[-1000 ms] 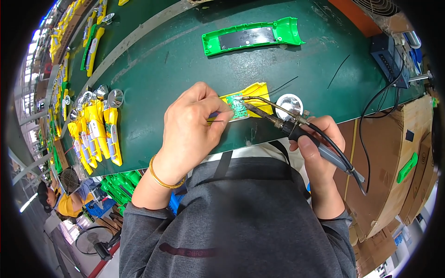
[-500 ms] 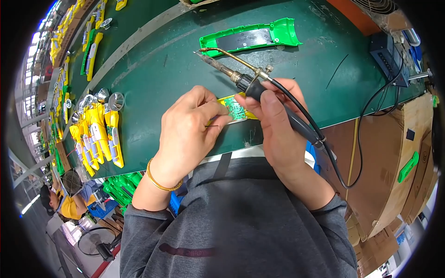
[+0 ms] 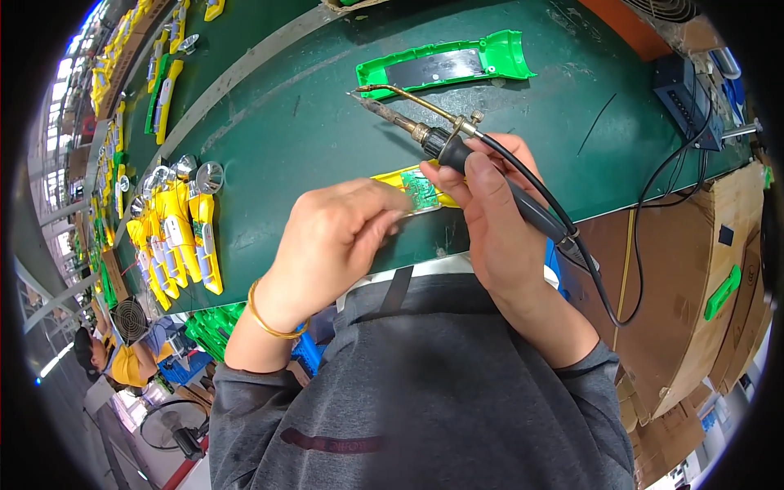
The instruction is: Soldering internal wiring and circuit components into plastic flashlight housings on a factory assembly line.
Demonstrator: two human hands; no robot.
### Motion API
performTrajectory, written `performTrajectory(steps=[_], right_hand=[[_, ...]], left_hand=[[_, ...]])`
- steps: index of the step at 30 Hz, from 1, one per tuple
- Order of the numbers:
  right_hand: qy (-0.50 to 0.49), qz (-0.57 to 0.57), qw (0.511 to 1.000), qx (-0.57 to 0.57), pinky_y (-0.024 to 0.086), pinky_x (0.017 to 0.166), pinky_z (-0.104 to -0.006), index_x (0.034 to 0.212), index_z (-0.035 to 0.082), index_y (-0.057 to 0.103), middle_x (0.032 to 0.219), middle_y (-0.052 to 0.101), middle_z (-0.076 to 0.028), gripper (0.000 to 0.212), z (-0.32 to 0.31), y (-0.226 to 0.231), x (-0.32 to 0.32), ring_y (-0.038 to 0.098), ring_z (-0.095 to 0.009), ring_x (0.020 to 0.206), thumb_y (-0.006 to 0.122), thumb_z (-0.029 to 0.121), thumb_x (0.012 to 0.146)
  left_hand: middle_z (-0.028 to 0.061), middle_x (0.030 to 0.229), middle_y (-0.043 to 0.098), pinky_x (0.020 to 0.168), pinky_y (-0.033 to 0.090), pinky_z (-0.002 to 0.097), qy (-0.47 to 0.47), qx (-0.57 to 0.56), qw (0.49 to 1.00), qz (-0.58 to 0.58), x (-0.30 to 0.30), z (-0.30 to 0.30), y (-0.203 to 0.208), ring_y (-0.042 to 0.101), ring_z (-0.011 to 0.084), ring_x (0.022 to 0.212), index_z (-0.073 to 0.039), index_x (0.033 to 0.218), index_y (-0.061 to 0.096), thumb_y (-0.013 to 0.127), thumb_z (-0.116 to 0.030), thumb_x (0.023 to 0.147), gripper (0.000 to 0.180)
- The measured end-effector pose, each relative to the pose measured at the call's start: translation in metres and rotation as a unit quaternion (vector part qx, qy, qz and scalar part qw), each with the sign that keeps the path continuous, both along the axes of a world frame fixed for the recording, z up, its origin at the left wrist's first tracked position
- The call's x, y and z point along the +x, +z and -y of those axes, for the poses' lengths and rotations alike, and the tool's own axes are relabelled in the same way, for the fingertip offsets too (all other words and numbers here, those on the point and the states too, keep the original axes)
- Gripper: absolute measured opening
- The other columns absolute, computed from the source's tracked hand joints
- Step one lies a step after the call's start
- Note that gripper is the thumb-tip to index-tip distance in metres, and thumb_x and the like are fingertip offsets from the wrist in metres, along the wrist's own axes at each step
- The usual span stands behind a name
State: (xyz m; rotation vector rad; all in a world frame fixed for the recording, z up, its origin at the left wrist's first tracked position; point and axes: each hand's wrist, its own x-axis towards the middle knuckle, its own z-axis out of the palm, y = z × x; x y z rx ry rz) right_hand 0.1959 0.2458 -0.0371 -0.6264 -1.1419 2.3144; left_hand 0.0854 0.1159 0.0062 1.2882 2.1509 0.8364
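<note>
My right hand (image 3: 508, 237) grips a soldering iron (image 3: 451, 153) with a black handle and a brass solder-feed tube alongside; the tip points to the far left, above the bench. Below it lies a yellow plastic casing (image 3: 387, 177) with a green circuit board (image 3: 421, 189) inside. The fingers of my right hand hide the casing's right end. My left hand (image 3: 331, 229) is at the board's left edge, its fingers bent together; whatever they pinch is hidden. Farther off, a green casing half (image 3: 425, 72) with a dark inner strip rests on the bench.
The green bench (image 3: 269, 139) carries a cluster of yellow flashlight bodies (image 3: 175, 233) with reflectors at left. A blue box-shaped unit (image 3: 684, 102) stands at right beside the iron's cable. Cardboard boxes (image 3: 653, 286) are at lower right. Another person (image 3: 126, 363) is at far left.
My left hand has drawn slightly left and back from the board, leaving more of the yellow casing in view. The right hand and soldering iron have barely shifted.
</note>
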Motion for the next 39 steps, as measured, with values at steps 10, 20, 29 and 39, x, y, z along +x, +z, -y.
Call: performTrajectory(steps=[10, 20, 29, 39], right_hand=[[-0.048, -0.032, 0.997, 0.055, 0.054, 0.081, -0.0426, 0.106, 0.003, 0.048, 0.091, 0.058, -0.008, 0.019, -0.031, 0.000, 0.046, 0.060, -0.017, 0.084, 0.046, 0.017, 0.094], [0.044, 0.086, 0.987, 0.132, 0.045, 0.059, -0.0222, 0.087, 0.000, 0.052, 0.071, 0.058, -0.006, 0.021, -0.064, 0.003, 0.078, 0.057, -0.010, 0.064, 0.067, 0.009, 0.074], [0.124, 0.127, 0.942, 0.285, 0.038, 0.052, -0.0199, 0.074, 0.004, 0.058, 0.063, 0.058, 0.001, 0.018, -0.074, 0.005, 0.065, 0.050, -0.004, 0.057, 0.072, 0.008, 0.065], [0.167, 0.147, 0.914, 0.339, 0.040, 0.051, -0.0209, 0.074, 0.005, 0.058, 0.062, 0.060, 0.000, 0.017, -0.078, 0.015, 0.055, 0.053, -0.006, 0.055, 0.072, 0.008, 0.066]], left_hand=[[0.0086, 0.076, 0.059, 0.057, 0.046, 0.0283, 0.037, 0.015, 0.997, -0.067, 0.010, -0.010, -0.010, 0.058, 0.0217, 0.064, -0.001, 0.080, 0.062, 0.066, 0.000, 0.073, 0.008], [0.0095, 0.074, 0.055, 0.058, 0.046, 0.0304, 0.015, -0.016, 0.997, -0.071, 0.006, -0.016, -0.010, 0.057, 0.0230, 0.064, -0.001, 0.078, 0.060, 0.064, 0.000, 0.074, 0.006], [0.0074, 0.070, 0.052, 0.054, 0.044, 0.0284, 0.014, -0.039, 0.997, -0.073, 0.004, -0.018, -0.010, 0.054, 0.0197, 0.058, -0.002, 0.074, 0.058, 0.066, -0.001, 0.068, 0.011], [0.0074, 0.069, 0.050, 0.053, 0.044, 0.0293, 0.021, -0.023, 0.995, -0.097, 0.006, -0.018, -0.013, 0.053, 0.0196, 0.058, -0.002, 0.073, 0.057, 0.066, 0.000, 0.067, 0.011]])
